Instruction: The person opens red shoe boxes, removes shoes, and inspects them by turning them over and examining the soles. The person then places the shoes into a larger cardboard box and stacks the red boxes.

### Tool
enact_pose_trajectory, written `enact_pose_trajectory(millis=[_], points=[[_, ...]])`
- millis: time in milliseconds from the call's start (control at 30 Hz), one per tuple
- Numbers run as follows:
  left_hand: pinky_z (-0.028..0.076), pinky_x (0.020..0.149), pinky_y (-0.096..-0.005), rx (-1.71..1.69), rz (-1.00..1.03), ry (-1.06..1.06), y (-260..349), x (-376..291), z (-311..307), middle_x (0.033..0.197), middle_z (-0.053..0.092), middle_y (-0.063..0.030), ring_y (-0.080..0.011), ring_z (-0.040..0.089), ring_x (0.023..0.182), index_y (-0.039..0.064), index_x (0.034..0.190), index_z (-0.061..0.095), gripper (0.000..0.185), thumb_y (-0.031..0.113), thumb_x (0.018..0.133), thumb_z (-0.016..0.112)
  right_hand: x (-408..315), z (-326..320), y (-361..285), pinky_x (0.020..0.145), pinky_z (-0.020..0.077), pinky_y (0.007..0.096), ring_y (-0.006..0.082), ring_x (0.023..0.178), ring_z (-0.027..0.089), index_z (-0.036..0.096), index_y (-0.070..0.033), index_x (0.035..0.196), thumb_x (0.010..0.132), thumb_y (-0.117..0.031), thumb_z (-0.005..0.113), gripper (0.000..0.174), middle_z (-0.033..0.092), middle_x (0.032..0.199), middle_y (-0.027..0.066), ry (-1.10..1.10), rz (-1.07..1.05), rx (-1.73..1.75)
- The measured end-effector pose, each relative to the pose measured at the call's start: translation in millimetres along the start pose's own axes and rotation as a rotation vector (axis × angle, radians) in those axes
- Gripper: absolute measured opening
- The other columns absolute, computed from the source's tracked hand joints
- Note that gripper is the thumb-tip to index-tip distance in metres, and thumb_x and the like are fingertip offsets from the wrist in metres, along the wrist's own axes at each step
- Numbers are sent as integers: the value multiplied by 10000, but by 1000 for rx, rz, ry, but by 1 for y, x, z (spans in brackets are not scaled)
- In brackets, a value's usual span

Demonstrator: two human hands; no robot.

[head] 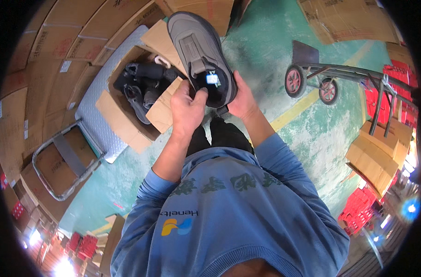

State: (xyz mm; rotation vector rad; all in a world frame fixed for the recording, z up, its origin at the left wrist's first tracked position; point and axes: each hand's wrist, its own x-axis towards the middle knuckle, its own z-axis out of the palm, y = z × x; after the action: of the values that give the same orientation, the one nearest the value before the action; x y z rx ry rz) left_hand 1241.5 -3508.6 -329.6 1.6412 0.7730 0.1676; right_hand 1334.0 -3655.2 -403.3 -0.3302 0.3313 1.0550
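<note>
A grey slip-on shoe point(198, 45) with a dark sole edge is held up before me, its toe pointing away and its opening towards me. A bright label shows on the insole. My left hand point(189, 105) grips the left side of the heel, with the thumb at the shoe's opening. On the right side of the heel, my right hand point(243, 98) holds the sole edge, its fingers partly hidden behind the shoe. Left of the shoe stands an open cardboard box point(122, 126) with several dark shoes point(144, 72) inside.
The box rests on a metal platform cart point(92, 100) with a tubular handle point(46, 183). Stacked cartons point(40, 86) line the left. A two-wheeled hand truck point(321, 69) lies at the right, near red boxes point(373, 104) and an opened carton point(373, 157). The green floor point(321, 149) is painted and worn.
</note>
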Motion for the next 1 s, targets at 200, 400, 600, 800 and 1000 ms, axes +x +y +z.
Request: enact_pose_trajectory(millis=[200,400,600,800,1000], points=[[428,616,-258,4,89,-31,13,-12,-14,761,582,12,-71,497,695,-35,917,628,132,58,866,707,-7,9,20,1132,434,478,310,1292,577,512,-48,1443,1091,-494,260,622,603,1398,147,92,-82,-49],[462,589,-272,-28,167,-94,8,-19,-34,699,588,-41,-98,536,632,-45,950,628,244,151,860,740,-14,26,43,1005,535,450,282,1197,638,551,-116,1413,1077,-523,250,607,650,1323,108,14,-141,-52],[454,569,-283,60,186,-148,20,-12,-32,685,577,-33,-98,519,606,-51,963,631,240,143,866,734,-17,44,38,986,538,460,271,1163,651,558,-137,1405,1072,-537,253,603,666,1280,94,63,-159,-29],[438,554,-289,16,218,-178,37,11,14,657,551,-29,-95,501,595,-47,978,638,232,131,863,732,-21,50,-6,636,623,359,227,912,732,601,-117,1333,1078,-511,270,575,716,1153,77,158,-241,5],[490,730,-290,119,263,-318,44,68,116,869,666,-66,-108,585,807,-55,994,620,160,57,894,673,-20,-20,-111,1159,392,448,297,1294,569,532,-38,1418,1098,-406,302,538,611,1400,126,49,-299,197]])
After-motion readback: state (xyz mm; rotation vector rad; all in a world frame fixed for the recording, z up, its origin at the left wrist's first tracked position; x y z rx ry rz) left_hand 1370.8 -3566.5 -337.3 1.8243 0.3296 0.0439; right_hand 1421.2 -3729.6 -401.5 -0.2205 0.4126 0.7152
